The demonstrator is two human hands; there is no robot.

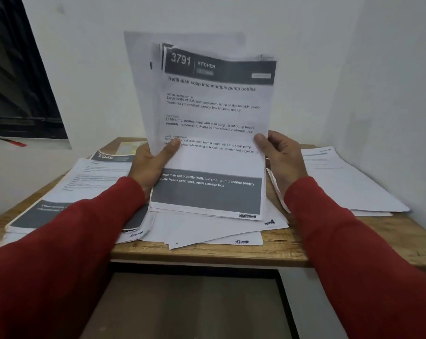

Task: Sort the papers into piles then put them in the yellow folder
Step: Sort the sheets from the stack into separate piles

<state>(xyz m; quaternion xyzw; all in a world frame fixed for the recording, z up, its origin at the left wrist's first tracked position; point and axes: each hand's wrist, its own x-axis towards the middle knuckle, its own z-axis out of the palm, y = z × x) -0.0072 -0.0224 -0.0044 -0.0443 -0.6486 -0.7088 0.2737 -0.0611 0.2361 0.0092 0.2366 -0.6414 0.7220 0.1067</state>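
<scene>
From the head camera, nearest to me are two red sleeves (67, 253) reaching forward over the front edge of a wooden table (207, 253). Past them I see both hands on a sheaf of papers (214, 133) held upright above the table's middle. The left hand (151, 165) grips the sheaf's left edge, thumb pressed flat across the front page, fingers hidden behind. The right hand (280, 157) grips the right edge the same way, thumb on the front.

The front page is white with a dark header band reading "3791 KITCHEN", a bold title about refilling dish soap, blocks of small text, and a grey band near the bottom. Its long axis runs up and down, top edge toward the wall, leaning slightly away from me; the pages behind fan out to the upper left and are blurred. The sheaf's bottom edge meets loose sheets (214, 231) lying askew on the table.

A thick stack (84, 182) lies flat on the left, another pile (349, 182) on the right by the wall. A yellowish flat thing (130, 146) shows at the back; I cannot tell if it is the folder. A red pen (12, 142) rests on the window ledge.
</scene>
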